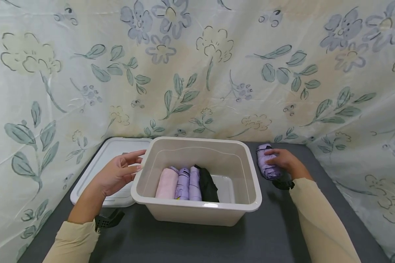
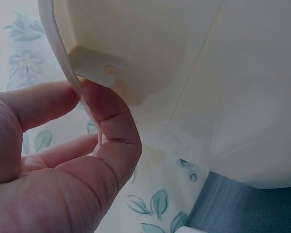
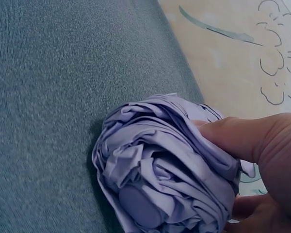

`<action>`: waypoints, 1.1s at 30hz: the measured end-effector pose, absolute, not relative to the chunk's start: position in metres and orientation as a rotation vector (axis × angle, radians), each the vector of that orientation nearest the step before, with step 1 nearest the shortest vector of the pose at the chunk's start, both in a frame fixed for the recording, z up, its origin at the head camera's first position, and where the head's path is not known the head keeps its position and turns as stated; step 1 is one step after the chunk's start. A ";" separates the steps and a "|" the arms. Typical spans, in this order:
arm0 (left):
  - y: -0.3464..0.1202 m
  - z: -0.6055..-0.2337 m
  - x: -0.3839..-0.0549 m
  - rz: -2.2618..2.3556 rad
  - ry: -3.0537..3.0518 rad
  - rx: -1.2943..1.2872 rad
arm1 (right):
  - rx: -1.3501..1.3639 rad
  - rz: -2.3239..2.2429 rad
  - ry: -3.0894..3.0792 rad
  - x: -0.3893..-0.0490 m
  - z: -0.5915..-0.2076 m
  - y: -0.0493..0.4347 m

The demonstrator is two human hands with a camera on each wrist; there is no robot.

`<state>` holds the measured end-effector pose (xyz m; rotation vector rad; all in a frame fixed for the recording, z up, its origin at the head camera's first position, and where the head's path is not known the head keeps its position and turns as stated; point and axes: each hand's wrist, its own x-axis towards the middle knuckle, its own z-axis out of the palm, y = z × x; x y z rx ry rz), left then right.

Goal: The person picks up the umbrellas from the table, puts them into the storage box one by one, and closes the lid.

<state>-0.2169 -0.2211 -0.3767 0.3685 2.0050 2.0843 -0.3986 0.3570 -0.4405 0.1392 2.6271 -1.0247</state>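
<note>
A beige storage box stands on the dark tabletop with its open top facing up. My left hand pinches its left rim between thumb and fingers; the left wrist view shows the box's outer wall and a small notched tab under the rim. To the right of the box, my right hand holds a purple folded umbrella, which lies on the table. Close up, the umbrella's gathered folds show a rounded tip. Inside the box, a pink roll, two purple rolls and a black bundle lie side by side.
A white lid lies flat on the table left of the box, partly behind it. A flowered cloth hangs along the back and both sides of the dark table. Bare box floor shows right of the black bundle.
</note>
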 end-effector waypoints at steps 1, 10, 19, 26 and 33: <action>-0.222 -0.377 -0.217 2.087 2.003 0.371 | 0.145 -1.023 2.626 -0.399 -0.440 0.355; -0.224 -0.375 -0.215 2.070 2.020 0.376 | 0.177 -1.149 2.571 -0.400 -0.444 0.351; -0.223 -0.378 -0.219 2.035 2.027 0.376 | 0.171 -1.172 2.582 -0.397 -0.449 0.357; -0.223 -0.379 -0.220 2.024 2.029 0.364 | 0.160 -1.263 2.584 -0.390 -0.449 0.356; -0.226 -0.378 -0.219 2.019 2.050 0.352 | 0.116 -1.281 2.642 -0.388 -0.450 0.358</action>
